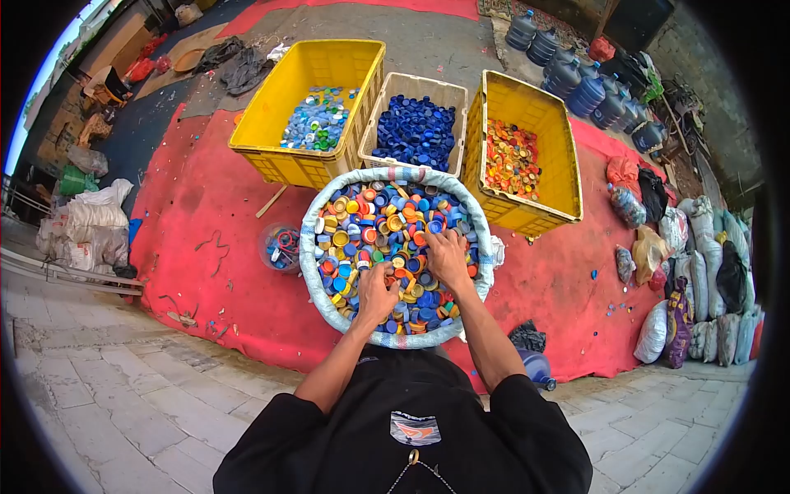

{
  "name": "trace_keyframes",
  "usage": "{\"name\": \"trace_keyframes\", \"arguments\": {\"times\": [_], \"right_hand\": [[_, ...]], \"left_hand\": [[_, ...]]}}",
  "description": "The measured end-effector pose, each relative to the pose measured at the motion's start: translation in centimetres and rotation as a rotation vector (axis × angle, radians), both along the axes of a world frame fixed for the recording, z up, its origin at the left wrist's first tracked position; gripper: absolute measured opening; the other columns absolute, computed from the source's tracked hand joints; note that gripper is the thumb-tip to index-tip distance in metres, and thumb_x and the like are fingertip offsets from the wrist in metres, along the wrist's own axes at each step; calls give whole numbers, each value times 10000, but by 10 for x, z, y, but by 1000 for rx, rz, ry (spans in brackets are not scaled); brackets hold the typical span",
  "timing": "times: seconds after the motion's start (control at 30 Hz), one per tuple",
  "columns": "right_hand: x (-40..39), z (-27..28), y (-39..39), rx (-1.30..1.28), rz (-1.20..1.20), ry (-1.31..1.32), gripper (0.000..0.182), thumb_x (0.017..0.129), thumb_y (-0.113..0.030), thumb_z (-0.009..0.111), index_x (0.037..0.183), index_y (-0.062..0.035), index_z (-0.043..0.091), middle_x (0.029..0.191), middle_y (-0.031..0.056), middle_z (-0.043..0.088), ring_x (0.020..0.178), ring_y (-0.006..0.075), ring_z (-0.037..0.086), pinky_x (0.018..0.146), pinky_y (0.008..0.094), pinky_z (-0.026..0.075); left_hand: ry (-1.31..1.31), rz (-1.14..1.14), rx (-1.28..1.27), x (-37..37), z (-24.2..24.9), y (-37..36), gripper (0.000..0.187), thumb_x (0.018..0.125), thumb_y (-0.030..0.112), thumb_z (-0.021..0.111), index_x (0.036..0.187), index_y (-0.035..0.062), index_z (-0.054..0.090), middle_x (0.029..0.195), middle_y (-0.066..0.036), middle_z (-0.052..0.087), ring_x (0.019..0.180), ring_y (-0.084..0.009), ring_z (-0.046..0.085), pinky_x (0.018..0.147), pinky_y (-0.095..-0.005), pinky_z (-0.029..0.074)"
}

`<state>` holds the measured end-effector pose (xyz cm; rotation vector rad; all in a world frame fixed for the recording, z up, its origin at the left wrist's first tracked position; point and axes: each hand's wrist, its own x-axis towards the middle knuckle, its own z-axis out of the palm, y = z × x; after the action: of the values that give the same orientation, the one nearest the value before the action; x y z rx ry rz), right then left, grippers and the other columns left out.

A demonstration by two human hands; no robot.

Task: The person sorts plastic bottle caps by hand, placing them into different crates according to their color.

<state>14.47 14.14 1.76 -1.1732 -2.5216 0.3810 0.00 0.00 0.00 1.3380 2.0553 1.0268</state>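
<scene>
A round sack-like container with a pale blue rolled rim (311, 284) stands right in front of me, filled with mixed bottle caps (378, 222) in blue, yellow, orange, red and white. My left hand (377, 294) is over the near middle of the caps, its fingers bent and drawn together; whatever is in them is too small to make out. Further right and a little farther off, my right hand (448, 260) rests on the caps, fingers apart and tips pointing down among them. No cap is plainly gripped in the right hand.
Behind the container stand a yellow crate (255, 140) of light blue and green caps, a whitish crate (390, 86) of dark blue caps and a yellow crate (562, 156) of orange caps. A small tub (278, 249) sits left. Water jugs (586, 96) and sacks (652, 332) line the right.
</scene>
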Motion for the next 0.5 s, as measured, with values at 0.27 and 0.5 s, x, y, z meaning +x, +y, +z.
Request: {"name": "trace_keyframes", "arguments": {"times": [0.27,0.5], "right_hand": [[32,14,-30,-722,-395,944,372,813,13,647,1176,-20,574,947,75,604,854,176,598,717,270,512],[77,21,-90,-1364,-428,1639,348,799,-34,506,1144,-10,547,970,88,603,850,179,586,770,357,504]], "left_hand": [[223,-145,30,1,15,26,559,732,134,747,1237,31,532,1152,-144,619,1056,-334,524,926,-444,393],[332,-263,31,2,10,44,592,723,154,761,1250,16,527,1113,-158,626,1044,-328,530,895,-460,384]]}}
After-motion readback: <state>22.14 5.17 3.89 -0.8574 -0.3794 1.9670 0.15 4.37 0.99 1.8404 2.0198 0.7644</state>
